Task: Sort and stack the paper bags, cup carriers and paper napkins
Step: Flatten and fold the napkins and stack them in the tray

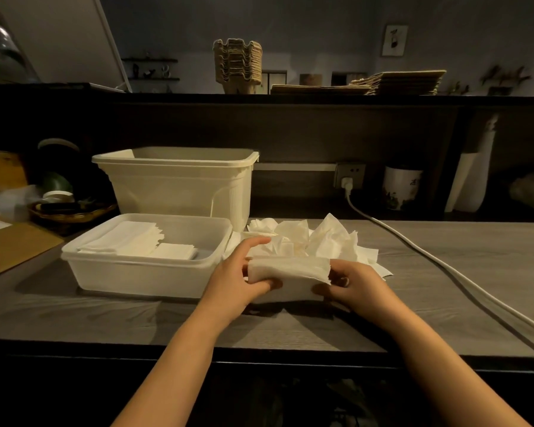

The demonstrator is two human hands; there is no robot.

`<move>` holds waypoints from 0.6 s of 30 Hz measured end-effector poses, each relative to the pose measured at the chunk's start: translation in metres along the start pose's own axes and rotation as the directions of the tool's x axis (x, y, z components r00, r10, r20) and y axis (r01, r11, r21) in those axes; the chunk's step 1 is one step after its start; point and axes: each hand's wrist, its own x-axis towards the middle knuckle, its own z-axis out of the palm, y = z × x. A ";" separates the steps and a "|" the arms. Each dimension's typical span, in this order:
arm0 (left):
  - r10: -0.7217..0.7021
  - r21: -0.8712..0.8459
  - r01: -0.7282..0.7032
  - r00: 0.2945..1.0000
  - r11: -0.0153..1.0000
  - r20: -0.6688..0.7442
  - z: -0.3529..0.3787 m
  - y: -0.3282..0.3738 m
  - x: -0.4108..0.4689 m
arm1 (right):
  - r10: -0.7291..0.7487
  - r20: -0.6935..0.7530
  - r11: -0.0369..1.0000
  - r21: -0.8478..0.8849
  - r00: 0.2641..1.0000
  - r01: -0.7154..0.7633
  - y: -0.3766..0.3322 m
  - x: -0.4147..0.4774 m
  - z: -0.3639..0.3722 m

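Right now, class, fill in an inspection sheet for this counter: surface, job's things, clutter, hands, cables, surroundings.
Surface: grey wood-grain counter.
Job's things: folded napkin in hand; loose napkin pile behind it; stacked napkins in shallow plastic tub; cup carriers and paper bags stacked on upper shelf.
Clutter: deep cream bin; brown basket at left.
Hands: left hand and right hand each grip an end of it.
Cables: white cable from wall socket crosses the counter's right.
Surroundings: white jar; framed picture.

Dim, warm light from above (soft shadows), wide-angle bending at the edges.
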 end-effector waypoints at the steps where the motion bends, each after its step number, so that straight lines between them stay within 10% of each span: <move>1: -0.009 -0.021 0.009 1.000 1.000 -0.013 -0.001 -0.001 0.001 | 0.002 -0.015 1.000 0.008 1.000 -0.002 0.000 0.000 -0.001; 18: -0.066 0.008 0.065 0.980 0.998 0.189 0.005 -0.005 -0.003 | -0.007 0.038 0.993 0.120 0.999 0.003 0.001 -0.001 0.002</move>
